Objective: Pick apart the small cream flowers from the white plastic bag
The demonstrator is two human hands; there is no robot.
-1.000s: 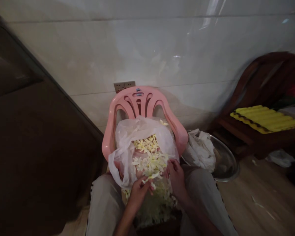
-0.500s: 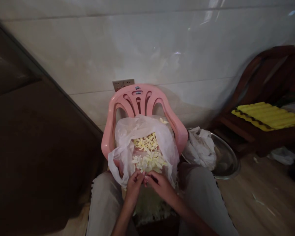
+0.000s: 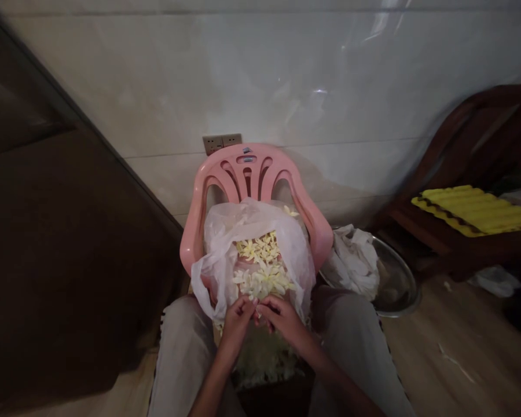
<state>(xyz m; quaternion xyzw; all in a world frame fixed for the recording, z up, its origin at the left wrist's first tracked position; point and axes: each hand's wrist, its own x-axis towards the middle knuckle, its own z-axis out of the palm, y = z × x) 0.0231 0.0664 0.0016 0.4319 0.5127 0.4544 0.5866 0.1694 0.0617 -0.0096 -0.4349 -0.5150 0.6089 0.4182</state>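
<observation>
Pale yellow blossoms [image 3: 260, 269]: a loose layer of small, narrow-petalled flowers lies inside a clear plastic bag [image 3: 226, 255], which sits open on the seat of a chair, and the flowers show through its gathered mouth at the centre of the view.

Second heap: a paler, greenish-white mass of flowers [image 3: 263, 356] lies just below the hands, between the person's knees, at 6 o'clock from the bag's opening.

Left hand [image 3: 238, 321]: curled, with its fingertips [image 3: 252, 302] at the front edge of the bag; I cannot tell whether it grips anything.

Right hand [image 3: 284, 321]: also curled and touching or just beside the left hand; the fingers meet over the same edge, and any small thing held between them is too hidden to tell.

Legs: grey trousers [image 3: 182, 347] cover both thighs, either side of the flowers.

Chair: a pink plastic armchair [image 3: 243, 168] faces the person, with the bag between its arms.

At 12 o'clock: a double wall socket [image 3: 221, 143] on a pale tiled wall [image 3: 330, 87], just behind the chair back.

At 3 o'clock: a steel basin [image 3: 395, 278] on a wood-look floor [image 3: 460, 347], holding crumpled white cloth or plastic [image 3: 351, 260].

At 2 o'clock: a dark wooden chair [image 3: 455, 127] with a yellow cushion [image 3: 473, 211].

At 9 o'clock: a large dark brown surface [image 3: 69, 272], too dim to identify.
</observation>
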